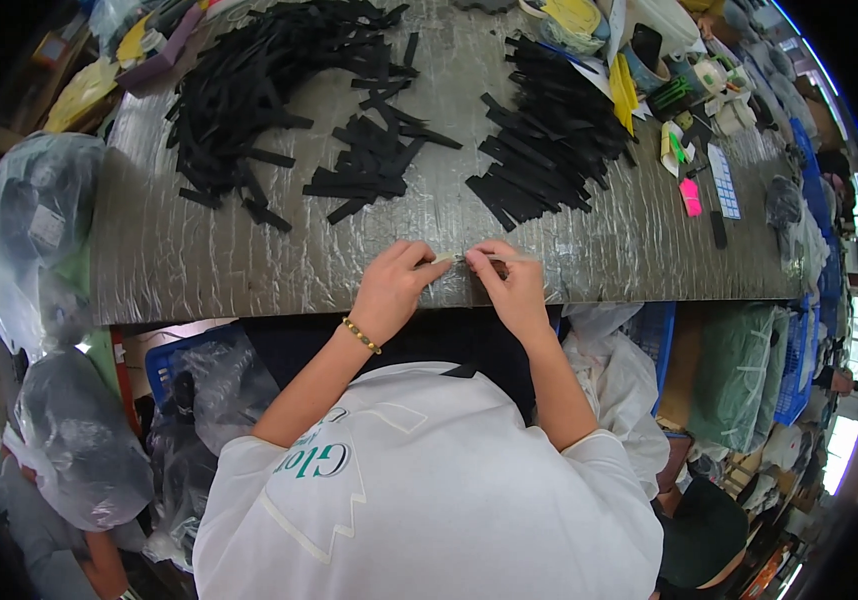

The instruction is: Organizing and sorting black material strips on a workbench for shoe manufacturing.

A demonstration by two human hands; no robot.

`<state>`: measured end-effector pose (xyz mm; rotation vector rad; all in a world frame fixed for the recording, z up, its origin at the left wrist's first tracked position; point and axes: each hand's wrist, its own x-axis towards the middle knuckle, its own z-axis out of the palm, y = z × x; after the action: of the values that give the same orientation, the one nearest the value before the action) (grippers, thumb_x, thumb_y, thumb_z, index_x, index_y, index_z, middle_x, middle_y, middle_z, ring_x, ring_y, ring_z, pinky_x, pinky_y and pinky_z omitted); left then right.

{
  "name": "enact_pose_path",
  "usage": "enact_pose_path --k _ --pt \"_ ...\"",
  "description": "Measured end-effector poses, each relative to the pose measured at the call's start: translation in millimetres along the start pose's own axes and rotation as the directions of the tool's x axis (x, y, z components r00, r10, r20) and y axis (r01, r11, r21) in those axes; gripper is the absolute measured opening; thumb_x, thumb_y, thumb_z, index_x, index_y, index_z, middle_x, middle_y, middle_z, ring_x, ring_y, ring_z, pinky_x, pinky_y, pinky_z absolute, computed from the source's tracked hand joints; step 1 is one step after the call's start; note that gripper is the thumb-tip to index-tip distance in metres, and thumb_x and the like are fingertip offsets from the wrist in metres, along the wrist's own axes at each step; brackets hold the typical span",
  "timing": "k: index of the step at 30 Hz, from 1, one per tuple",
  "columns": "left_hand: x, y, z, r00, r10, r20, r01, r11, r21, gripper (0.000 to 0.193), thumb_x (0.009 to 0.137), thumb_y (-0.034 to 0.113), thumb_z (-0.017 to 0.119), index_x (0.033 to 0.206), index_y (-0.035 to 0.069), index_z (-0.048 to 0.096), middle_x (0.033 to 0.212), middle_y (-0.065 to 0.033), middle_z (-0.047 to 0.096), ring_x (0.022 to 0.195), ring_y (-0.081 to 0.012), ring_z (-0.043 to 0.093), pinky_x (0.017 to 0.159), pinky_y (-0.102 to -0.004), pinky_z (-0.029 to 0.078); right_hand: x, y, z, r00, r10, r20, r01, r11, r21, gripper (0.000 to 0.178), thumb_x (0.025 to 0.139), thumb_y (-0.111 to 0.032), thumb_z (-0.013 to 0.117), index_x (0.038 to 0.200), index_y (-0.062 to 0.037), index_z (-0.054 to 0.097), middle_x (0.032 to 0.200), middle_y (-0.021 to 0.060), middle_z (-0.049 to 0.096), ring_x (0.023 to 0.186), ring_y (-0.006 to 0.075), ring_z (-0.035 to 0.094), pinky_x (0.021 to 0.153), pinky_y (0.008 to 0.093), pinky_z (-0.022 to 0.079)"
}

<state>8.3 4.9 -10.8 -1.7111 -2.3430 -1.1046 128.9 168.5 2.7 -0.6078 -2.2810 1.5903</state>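
Observation:
My left hand [396,288] and my right hand [511,285] meet just above the table's near edge, fingers pinched together. Between their fingertips is a small pale piece with a dark spot [458,258], too small to name. A thin whitish length sticks out by the right hand's fingers. Beyond the hands lie black fabric strips: a large tangled heap [239,85] at the far left, a smaller loose group [364,165] in the middle, and a more evenly laid row [549,150] at the right. Neither hand touches these strips.
The table [279,265] has a wrinkled, shiny cover. On its right lie a pink piece [690,197], a blue-white card [723,180] and a dark stick-like item [718,230]. Containers crowd the far right corner. Plastic-wrapped bags [44,230] stand at the left; white bags [614,400] sit below the edge.

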Motion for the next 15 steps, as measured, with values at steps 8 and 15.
enact_pose_path --k 8,15 --pt "-0.2 -1.8 0.3 1.000 0.011 0.006 -0.011 1.000 0.012 0.034 0.076 -0.001 0.062 0.105 0.010 0.075 0.089 -0.0045 0.058 0.085 -0.0231 0.059 0.075 -0.0342 0.053 1.5 3.9 5.0 0.998 -0.056 -0.025 0.053 0.994 -0.097 0.019 0.096 -0.013 0.067 0.100 0.0051 0.071 0.091 0.0097 0.073 0.078 0.0138 0.069 0.072 0.0278 0.054" --pt "-0.5 -0.5 0.6 1.000 -0.013 0.011 0.013 1.000 0.004 0.034 0.077 -0.001 0.062 0.105 0.011 0.076 0.089 -0.0045 0.059 0.085 -0.0227 0.059 0.075 -0.0340 0.053 2.8 3.4 7.7 0.993 -0.091 -0.072 0.084 0.993 -0.088 0.018 0.094 -0.013 0.067 0.097 0.0054 0.070 0.089 0.0157 0.071 0.070 0.0244 0.068 0.064 0.0319 0.052"
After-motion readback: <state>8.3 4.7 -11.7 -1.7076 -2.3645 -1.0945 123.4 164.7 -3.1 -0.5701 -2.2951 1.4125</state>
